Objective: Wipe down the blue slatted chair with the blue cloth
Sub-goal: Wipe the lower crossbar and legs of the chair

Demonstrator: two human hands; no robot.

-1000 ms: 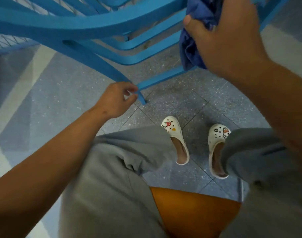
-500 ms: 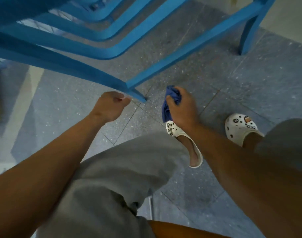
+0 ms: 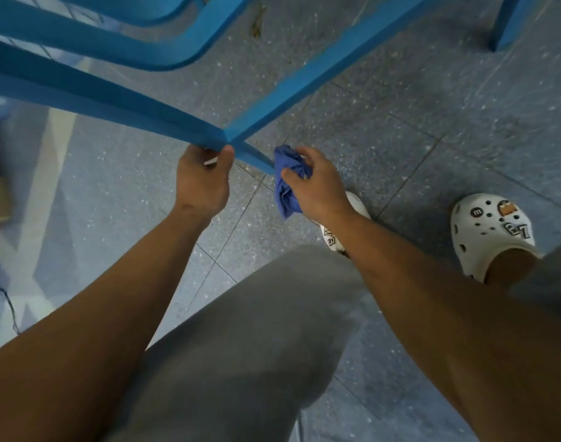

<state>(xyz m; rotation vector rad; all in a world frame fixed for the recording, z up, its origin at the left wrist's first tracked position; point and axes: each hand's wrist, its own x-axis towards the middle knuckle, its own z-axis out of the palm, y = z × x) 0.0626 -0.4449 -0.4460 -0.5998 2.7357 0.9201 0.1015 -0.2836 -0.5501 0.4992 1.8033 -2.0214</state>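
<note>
Overhead, the blue slatted chair [image 3: 119, 100] is seen from close, its front corner lying just above both hands. That corner is gripped from below by the left hand [image 3: 202, 183], thumb and fingers curled onto the frame edge. Just right of the corner, against the chair leg, the blue cloth [image 3: 288, 183] is held bunched in the right hand [image 3: 320, 189], whose grip is closed tightly round it. Below the corner, grey trousers [image 3: 256, 330] are seen over the speckled tiled floor [image 3: 432, 122]. Right of the cloth, a white clog [image 3: 492, 234] is worn; the writing "E7" and an "m" button charm can be read on it.
</note>
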